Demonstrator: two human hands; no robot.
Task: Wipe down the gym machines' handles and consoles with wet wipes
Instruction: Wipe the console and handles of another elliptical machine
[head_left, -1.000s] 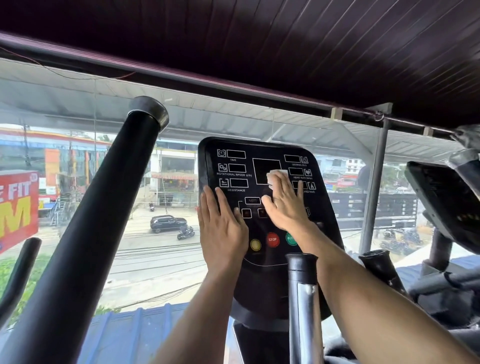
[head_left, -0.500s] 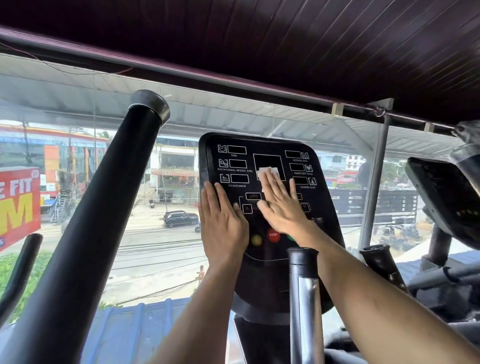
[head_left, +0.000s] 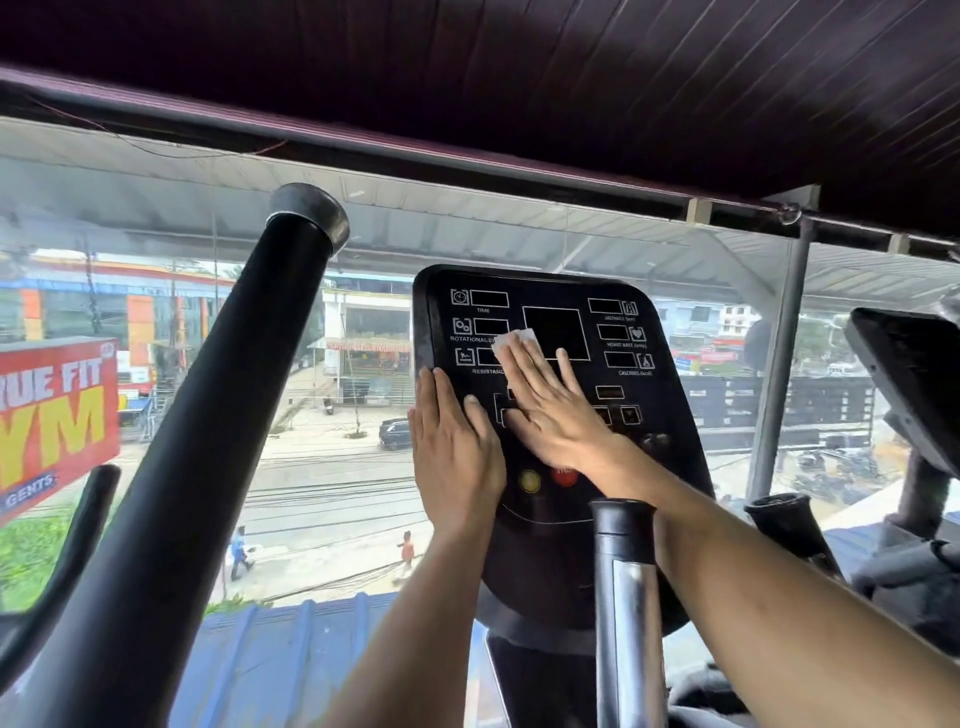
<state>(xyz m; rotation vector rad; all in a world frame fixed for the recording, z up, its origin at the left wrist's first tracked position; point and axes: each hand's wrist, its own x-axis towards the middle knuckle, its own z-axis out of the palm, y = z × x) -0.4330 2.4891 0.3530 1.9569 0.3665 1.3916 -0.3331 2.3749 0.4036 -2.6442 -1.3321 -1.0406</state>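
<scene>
Head view: black console (head_left: 644, 332) of a gym machine, center frame, upright and tilted back a bit. Panel has small readout windows labeled TIME, ROTATIONAL SPEED, RESISTANCE on its left side, DISTANCE, HEART RATE, CALORIES on its right side, bigger blank screen in the middle. Yellow button (head_left: 530, 480) and part of a red button (head_left: 563, 475) low on panel, rest of the red one hidden by the wrist. Right hand (head_left: 550, 410) lies flat on the panel, fingers (head_left: 524, 358) straight and spread, pressing a white wet wipe (head_left: 511, 340); wipe sits at the screen's left edge, beside the rotational speed and resistance windows, only its top corner shows past the fingertips. Left hand (head_left: 454, 447) flat against the console's left edge, fingers straight, holding nothing. Both forearms bare. Big black handle (head_left: 208, 441) w/ metal end cap runs diagonally at left; chrome-and-black post (head_left: 623, 597) in front of console, lower center. Second console (head_left: 914, 379) at right edge, partly cut off. Room: dark ribbed ceiling, full-width glass wall behind the machines. Outside through glass: street, parked dark car, pedestrians, shop buildings, red sign (head_left: 52, 415) w/ yellow letters, blue corrugated roof below.
</scene>
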